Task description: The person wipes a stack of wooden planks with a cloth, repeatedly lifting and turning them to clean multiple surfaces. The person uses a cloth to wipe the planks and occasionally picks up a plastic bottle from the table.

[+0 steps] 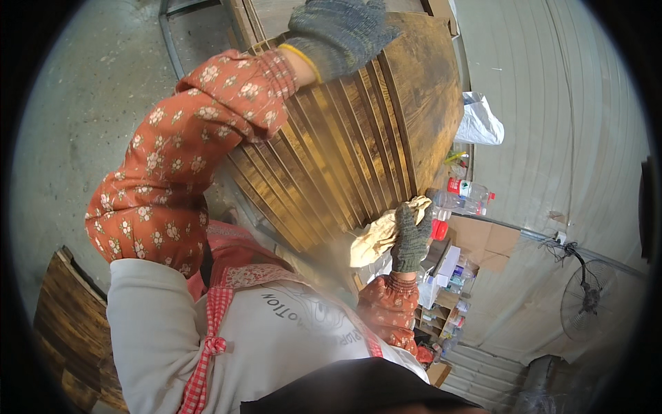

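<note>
A set of brown-stained wooden boards point(431, 90) lies in front of me, fanned out so that several long edges show side by side. At its far end my left hand point(338, 38), in a dark grey knit glove with a yellow cuff, rests on the wood with its fingers stretched out. My right hand point(412, 238), gloved in the same dark knit, grips a crumpled cream cloth point(376, 238) at the right near edge of the boards. Part of the cloth touches or overlaps that edge. The right fingertips are partly hidden by the folds.
Plastic bottles point(476, 196) and a white bag point(481, 121) stand beyond the boards on the right. Cardboard point(483, 238) and a shelf of small items point(438, 314) are beside my right arm. A fan point(586, 297) is farther right. Another brown board point(76, 331) leans at lower left.
</note>
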The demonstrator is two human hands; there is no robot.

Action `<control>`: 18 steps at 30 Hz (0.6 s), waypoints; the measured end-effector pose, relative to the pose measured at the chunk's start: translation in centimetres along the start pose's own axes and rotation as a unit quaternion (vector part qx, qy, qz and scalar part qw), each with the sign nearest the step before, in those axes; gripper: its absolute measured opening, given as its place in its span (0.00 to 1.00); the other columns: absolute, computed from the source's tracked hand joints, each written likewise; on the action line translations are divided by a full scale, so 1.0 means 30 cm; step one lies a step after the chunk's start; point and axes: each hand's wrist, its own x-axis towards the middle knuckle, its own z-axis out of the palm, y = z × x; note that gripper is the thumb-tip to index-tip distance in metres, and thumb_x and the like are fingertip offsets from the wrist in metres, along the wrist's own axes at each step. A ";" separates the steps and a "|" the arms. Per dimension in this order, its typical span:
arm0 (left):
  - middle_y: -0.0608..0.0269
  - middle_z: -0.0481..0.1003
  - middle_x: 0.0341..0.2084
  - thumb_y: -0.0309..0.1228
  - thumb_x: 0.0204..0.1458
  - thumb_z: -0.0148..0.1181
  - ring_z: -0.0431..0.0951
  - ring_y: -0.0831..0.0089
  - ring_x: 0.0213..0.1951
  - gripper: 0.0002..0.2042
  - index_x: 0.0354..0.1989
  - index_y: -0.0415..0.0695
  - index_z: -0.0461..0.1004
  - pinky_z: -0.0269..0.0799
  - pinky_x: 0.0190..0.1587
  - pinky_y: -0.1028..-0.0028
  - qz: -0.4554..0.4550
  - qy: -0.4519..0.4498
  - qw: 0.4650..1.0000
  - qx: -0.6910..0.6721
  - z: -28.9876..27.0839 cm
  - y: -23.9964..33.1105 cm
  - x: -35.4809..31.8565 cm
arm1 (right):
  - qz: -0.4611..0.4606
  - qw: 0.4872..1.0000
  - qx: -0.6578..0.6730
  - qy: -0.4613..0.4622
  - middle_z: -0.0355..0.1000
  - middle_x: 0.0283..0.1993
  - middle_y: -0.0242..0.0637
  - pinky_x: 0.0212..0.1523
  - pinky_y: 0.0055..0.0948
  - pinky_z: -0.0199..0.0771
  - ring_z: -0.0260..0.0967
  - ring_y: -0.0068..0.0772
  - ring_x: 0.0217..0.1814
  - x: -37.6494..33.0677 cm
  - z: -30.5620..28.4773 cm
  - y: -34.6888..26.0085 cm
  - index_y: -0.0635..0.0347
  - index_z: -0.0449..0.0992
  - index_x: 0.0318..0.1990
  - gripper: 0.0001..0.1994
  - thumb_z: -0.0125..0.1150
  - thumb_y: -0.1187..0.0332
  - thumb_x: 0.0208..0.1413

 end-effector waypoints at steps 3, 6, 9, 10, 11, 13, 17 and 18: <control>0.50 0.79 0.26 0.51 0.56 0.50 0.79 0.53 0.32 0.24 0.42 0.40 0.76 0.72 0.35 0.53 -0.058 -0.005 0.994 -0.093 -0.057 -0.011 -0.016 | 0.004 0.999 -0.028 0.028 0.70 0.51 0.34 0.48 0.25 0.72 0.68 0.24 0.48 0.031 -0.009 0.039 0.65 0.61 0.65 0.31 0.66 0.73 0.54; 0.50 0.78 0.25 0.50 0.55 0.51 0.79 0.53 0.30 0.22 0.39 0.40 0.77 0.71 0.33 0.53 -0.047 0.025 0.994 -0.099 -0.086 -0.020 -0.001 | 0.011 0.994 0.112 0.000 0.70 0.48 0.33 0.45 0.26 0.73 0.70 0.25 0.45 0.049 -0.028 0.066 0.64 0.62 0.63 0.29 0.65 0.75 0.54; 0.51 0.78 0.25 0.48 0.56 0.51 0.78 0.52 0.29 0.21 0.35 0.40 0.78 0.71 0.33 0.53 0.000 0.013 0.996 -0.087 -0.092 -0.038 0.012 | 0.038 0.994 0.102 0.003 0.72 0.42 0.31 0.41 0.26 0.74 0.71 0.25 0.41 0.062 -0.046 0.085 0.62 0.69 0.55 0.20 0.64 0.73 0.55; 0.51 0.78 0.25 0.47 0.56 0.51 0.78 0.52 0.29 0.20 0.34 0.41 0.78 0.71 0.33 0.53 0.029 0.021 0.995 -0.096 -0.093 -0.048 0.012 | 0.029 0.993 0.111 -0.006 0.72 0.40 0.31 0.40 0.25 0.74 0.72 0.24 0.41 0.068 -0.046 0.091 0.62 0.70 0.53 0.18 0.63 0.72 0.55; 0.52 0.78 0.25 0.46 0.57 0.51 0.78 0.52 0.29 0.19 0.33 0.41 0.78 0.71 0.33 0.53 0.058 0.029 0.992 -0.104 -0.099 -0.057 0.006 | 0.020 0.992 0.119 -0.026 0.72 0.38 0.29 0.39 0.25 0.73 0.71 0.23 0.40 0.075 -0.046 0.094 0.59 0.71 0.49 0.12 0.60 0.68 0.60; 0.50 0.78 0.29 0.43 0.57 0.51 0.78 0.52 0.34 0.17 0.35 0.41 0.78 0.72 0.37 0.55 0.065 0.050 0.994 -0.078 -0.114 -0.061 -0.003 | 0.048 0.997 0.062 0.020 0.72 0.38 0.31 0.39 0.25 0.72 0.70 0.23 0.38 0.100 -0.042 0.097 0.62 0.72 0.50 0.15 0.60 0.62 0.61; 0.44 0.76 0.39 0.42 0.56 0.53 0.76 0.51 0.43 0.18 0.43 0.41 0.78 0.68 0.51 0.56 0.082 0.028 0.991 -0.098 -0.161 -0.042 -0.012 | 0.062 0.989 0.118 0.057 0.70 0.34 0.25 0.32 0.23 0.70 0.68 0.19 0.33 0.170 -0.052 0.090 0.52 0.74 0.43 0.09 0.55 0.59 0.65; 0.45 0.76 0.41 0.43 0.57 0.53 0.76 0.51 0.44 0.18 0.45 0.41 0.77 0.68 0.51 0.55 0.096 0.027 0.993 -0.068 -0.171 -0.035 -0.016 | 0.103 0.986 0.112 0.065 0.71 0.34 0.25 0.31 0.23 0.70 0.69 0.19 0.33 0.182 -0.062 0.091 0.52 0.75 0.42 0.09 0.56 0.58 0.64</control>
